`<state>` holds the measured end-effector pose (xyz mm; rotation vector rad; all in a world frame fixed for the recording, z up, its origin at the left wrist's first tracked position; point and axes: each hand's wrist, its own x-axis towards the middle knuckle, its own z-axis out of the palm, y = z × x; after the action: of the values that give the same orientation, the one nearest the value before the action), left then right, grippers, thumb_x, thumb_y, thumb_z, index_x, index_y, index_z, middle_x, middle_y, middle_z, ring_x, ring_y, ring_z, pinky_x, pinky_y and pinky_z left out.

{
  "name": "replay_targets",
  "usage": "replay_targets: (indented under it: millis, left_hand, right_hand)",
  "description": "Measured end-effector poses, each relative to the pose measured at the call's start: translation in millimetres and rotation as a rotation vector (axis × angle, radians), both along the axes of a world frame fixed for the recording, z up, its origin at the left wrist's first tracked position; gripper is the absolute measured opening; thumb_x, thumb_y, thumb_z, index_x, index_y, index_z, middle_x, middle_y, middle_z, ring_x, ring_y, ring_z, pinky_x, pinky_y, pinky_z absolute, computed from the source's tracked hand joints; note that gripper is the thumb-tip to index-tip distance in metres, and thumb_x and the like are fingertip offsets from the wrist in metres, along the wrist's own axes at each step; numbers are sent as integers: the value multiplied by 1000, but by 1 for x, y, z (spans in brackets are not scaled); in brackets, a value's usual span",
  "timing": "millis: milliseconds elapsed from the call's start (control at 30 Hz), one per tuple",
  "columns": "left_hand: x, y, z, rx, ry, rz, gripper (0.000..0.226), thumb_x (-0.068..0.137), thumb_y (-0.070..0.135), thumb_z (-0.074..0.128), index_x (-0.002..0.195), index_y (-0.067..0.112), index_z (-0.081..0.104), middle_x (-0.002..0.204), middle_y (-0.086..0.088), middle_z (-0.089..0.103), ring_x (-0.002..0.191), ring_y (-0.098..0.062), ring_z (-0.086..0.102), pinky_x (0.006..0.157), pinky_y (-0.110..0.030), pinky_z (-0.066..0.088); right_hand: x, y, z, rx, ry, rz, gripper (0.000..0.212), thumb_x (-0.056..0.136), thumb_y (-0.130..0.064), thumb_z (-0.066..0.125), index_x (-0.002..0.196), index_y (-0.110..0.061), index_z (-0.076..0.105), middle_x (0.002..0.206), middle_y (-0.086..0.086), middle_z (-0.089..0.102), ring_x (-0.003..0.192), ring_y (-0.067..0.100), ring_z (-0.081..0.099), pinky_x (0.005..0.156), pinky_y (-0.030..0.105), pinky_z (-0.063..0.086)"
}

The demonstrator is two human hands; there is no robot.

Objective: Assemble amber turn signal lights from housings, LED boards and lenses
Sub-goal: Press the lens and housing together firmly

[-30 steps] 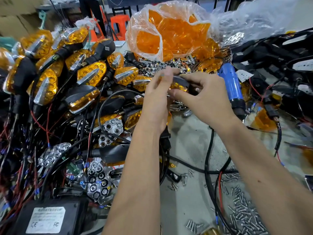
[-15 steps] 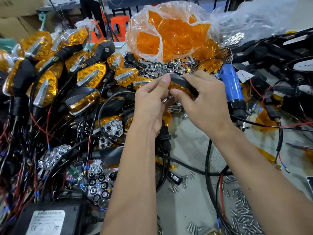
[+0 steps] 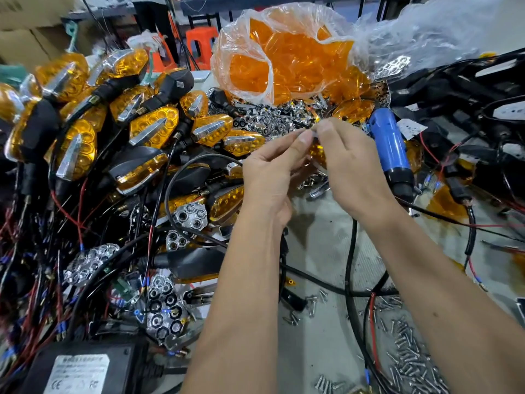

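Above the middle of the desk (image 3: 321, 240), both hands meet on one small amber lens (image 3: 317, 152) with a pale sliver showing at its top edge. The left hand (image 3: 270, 177) pinches it between thumb and forefinger; the right hand (image 3: 348, 166) curls round its far side, hiding most of the part. Whether a housing sits behind the lens cannot be told.

Risks, as judged:
- A slip of either pinch would drop the part into the heap of chrome reflectors (image 3: 272, 123) just beyond, where it would be hard to recover.
- The black cables (image 3: 350, 251) beneath the wrists could snag a forearm.
- The loose screws (image 3: 409, 354) could scatter if brushed.

Containers: a clear plastic bag (image 3: 284, 55), mouth open, holds loose amber lenses. A second, crumpled bag (image 3: 431, 35) lies to the right; its contents are unclear.
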<state>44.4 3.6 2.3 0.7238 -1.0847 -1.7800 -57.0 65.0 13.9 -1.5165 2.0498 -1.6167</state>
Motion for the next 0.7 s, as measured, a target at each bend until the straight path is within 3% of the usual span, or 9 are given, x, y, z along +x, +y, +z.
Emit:
replay_targets:
  millis: [67, 133, 233, 333, 467, 700]
  left_hand:
    - [3, 2, 0, -62, 22, -129, 15, 86, 13, 79, 100, 11, 80, 87, -2, 77, 77, -13, 69, 79, -34, 62]
    - [11, -1, 0, -168, 19, -232, 16, 92, 14, 74, 107, 14, 79, 86, 2, 76, 79, -11, 69, 79, -31, 61]
    - [21, -7, -1, -244, 2, -343, 26, 95, 20, 70, 119, 15, 76, 97, -1, 74, 88, -14, 69, 77, -33, 63]
    - [24, -7, 0, -271, 6, -379, 26, 93, 21, 71, 117, 14, 77, 108, -9, 75, 93, -21, 70, 69, -31, 63]
    - [21, -6, -2, -290, -8, -336, 20, 93, 5, 69, 110, 7, 78, 95, -6, 78, 85, -14, 73, 76, -29, 60]
    - [21, -4, -4, -256, 50, -360, 35, 82, 9, 71, 115, -1, 73, 104, -15, 77, 95, -28, 72, 86, -39, 62]
  right_hand:
    - [3, -1, -1, -22, 53, -195, 46, 107, -37, 33, 67, -23, 51, 64, -2, 50, 61, 15, 47, 60, 40, 33]
    - [4, -1, -1, -76, 36, -307, 45, 105, -29, 36, 60, -25, 37, 55, -6, 37, 51, 11, 33, 56, 35, 23]
    - [2, 0, 0, -150, -9, -299, 41, 97, -22, 40, 57, -21, 34, 51, -5, 31, 49, 13, 31, 51, 27, 20]
    - [1, 0, 1, -160, 20, -310, 53, 102, -27, 42, 51, -19, 33, 46, -3, 30, 47, 15, 30, 50, 32, 21]
    - [-1, 3, 0, -113, 104, -408, 55, 102, -26, 42, 49, -20, 32, 43, 0, 30, 43, 17, 27, 52, 40, 25]
    - [0, 6, 1, -168, 208, -425, 51, 101, -23, 40, 53, -27, 23, 47, -8, 25, 42, 14, 25, 49, 25, 13]
